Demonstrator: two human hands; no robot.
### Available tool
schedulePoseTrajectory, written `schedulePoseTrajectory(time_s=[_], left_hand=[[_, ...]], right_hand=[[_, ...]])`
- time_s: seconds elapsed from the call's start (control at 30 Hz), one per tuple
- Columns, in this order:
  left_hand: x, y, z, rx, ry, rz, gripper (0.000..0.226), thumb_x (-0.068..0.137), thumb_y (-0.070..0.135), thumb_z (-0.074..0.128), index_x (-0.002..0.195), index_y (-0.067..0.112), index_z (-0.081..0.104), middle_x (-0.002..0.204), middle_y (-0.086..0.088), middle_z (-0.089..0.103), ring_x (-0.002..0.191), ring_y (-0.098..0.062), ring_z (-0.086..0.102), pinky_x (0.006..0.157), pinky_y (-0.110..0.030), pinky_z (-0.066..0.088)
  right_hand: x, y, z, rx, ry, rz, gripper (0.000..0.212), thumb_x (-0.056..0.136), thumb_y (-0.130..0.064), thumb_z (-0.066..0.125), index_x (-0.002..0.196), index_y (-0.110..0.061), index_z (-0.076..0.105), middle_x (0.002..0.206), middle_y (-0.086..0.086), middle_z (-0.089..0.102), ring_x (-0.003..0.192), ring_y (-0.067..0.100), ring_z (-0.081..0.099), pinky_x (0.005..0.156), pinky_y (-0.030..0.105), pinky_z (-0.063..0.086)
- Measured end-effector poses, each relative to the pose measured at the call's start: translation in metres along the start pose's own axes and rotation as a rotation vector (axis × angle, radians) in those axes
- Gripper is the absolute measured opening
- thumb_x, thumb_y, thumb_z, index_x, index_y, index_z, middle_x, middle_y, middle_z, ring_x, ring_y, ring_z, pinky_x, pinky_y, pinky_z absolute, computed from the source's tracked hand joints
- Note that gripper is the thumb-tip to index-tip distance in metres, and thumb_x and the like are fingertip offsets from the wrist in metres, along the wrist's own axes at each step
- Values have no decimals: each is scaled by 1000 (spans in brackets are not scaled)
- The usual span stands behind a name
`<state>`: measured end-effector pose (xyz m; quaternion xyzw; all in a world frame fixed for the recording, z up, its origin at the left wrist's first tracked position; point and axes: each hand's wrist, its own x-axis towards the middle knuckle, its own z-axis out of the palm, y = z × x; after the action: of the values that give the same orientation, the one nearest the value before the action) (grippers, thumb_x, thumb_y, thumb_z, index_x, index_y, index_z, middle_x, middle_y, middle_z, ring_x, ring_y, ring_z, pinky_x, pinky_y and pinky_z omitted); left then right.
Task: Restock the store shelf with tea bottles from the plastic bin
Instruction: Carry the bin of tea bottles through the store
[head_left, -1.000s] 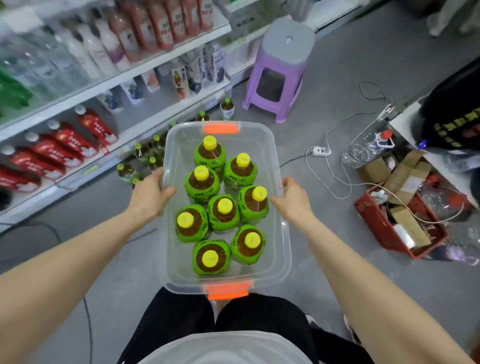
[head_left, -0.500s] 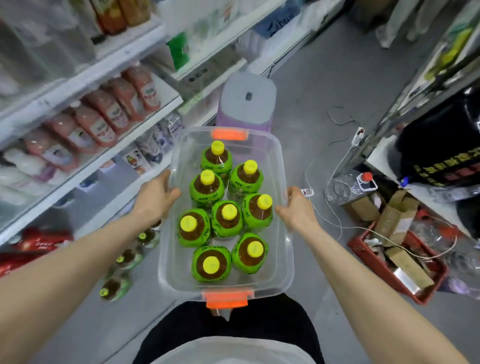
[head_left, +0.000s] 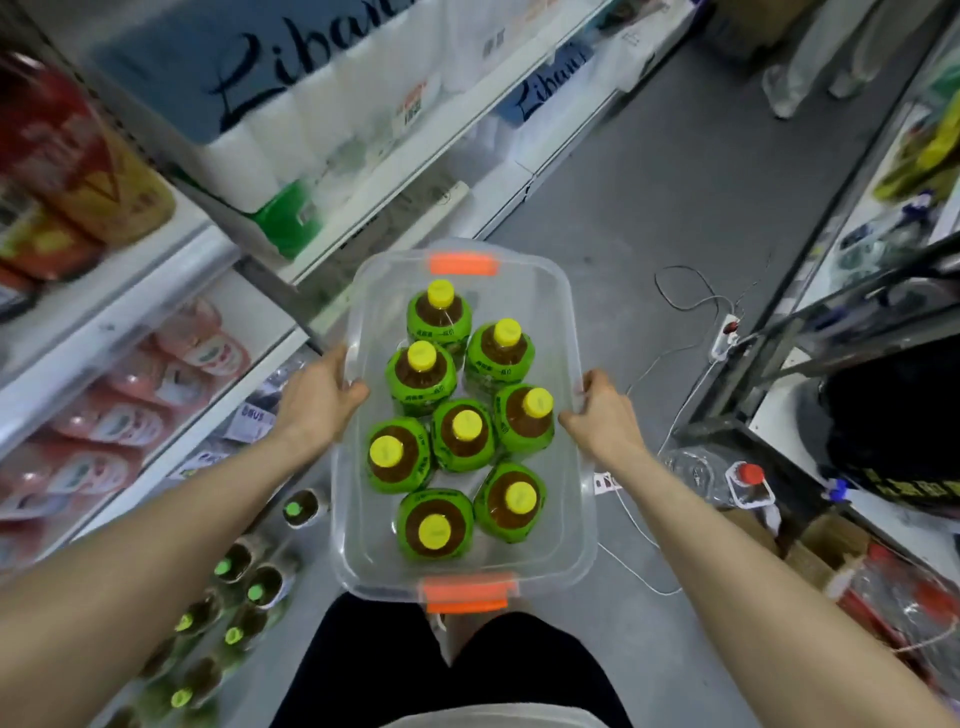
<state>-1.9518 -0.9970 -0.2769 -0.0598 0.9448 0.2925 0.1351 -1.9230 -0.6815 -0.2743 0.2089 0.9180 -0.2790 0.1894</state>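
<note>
While both hands keep the same grip, the view has swung further along the aisle: the purple stool is gone and toilet-paper packs now fill the shelf. Left hand and right hand curl their fingers over the long rims of the plastic bin, held above the floor. Eight tea bottles stand upright inside, unchanged.

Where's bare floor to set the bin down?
Bare floor lies ahead of the bin, between the shelf and the power strip. Left of the bin is crowded with bottles on the floor; right is crowded with cable, jug and boxes. Left hand and right hand grip the rim.
</note>
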Motion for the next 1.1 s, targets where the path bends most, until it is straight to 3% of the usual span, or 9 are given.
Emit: schedulePoseTrajectory(time_s=[0.1, 0.17, 0.33, 0.57, 0.7, 0.87, 1.1], left_hand=[[65, 15, 3, -18, -22, 22, 15, 84, 18, 62, 91, 21, 49, 63, -5, 52, 70, -40, 63, 63, -40, 43], [111, 21, 9, -33, -26, 29, 16, 84, 16, 62, 97, 17, 54, 65, -3, 48, 74, -40, 62, 62, -36, 37], [208, 35, 22, -5, -39, 43, 41, 87, 16, 61, 128, 17, 55, 72, -4, 54, 82, -39, 62, 71, -38, 44], [308, 40, 44, 96, -79, 103, 35, 93, 19, 53, 126, 13, 50, 82, -19, 61, 82, -43, 61, 71, -47, 50], [338, 37, 60, 140, -109, 70, 31, 94, 24, 49, 124, 15, 47, 91, -23, 64, 88, -45, 61, 76, -50, 50], [343, 40, 69, 167, -120, 1, 50, 100, 24, 46, 147, 12, 35, 113, -27, 63, 107, -47, 57, 86, -48, 44], [339, 39, 66, 161, -126, 4, 44, 99, 29, 45, 141, 19, 39, 96, -18, 65, 94, -42, 61, 79, -49, 49]], right_hand=[[56, -17, -12, -8, 13, 26, 29, 84, -17, 64, 106, -13, 45, 96, 12, 58, 97, 38, 57, 75, 36, 42], [91, -27, -15, -19, 25, 50, 28, 85, -17, 63, 105, -15, 44, 91, 11, 56, 95, 39, 58, 73, 36, 39], [170, -45, -15, -11, 19, 82, 30, 87, -16, 63, 100, -17, 36, 92, 11, 55, 94, 40, 59, 70, 34, 36], [249, -58, 1, -8, 2, 141, 27, 89, -17, 59, 105, -14, 37, 99, 20, 62, 94, 42, 59, 68, 35, 33], [272, -60, 11, -15, -12, 186, 27, 90, -14, 56, 111, -9, 39, 103, 22, 61, 96, 43, 58, 69, 35, 32], [281, -62, 14, -41, -10, 202, 29, 89, -12, 54, 113, -7, 38, 100, 24, 61, 93, 45, 57, 68, 37, 34], [283, -61, 12, -54, -53, 207, 28, 91, -15, 54, 111, -9, 35, 99, 22, 61, 83, 41, 54, 66, 37, 35]])
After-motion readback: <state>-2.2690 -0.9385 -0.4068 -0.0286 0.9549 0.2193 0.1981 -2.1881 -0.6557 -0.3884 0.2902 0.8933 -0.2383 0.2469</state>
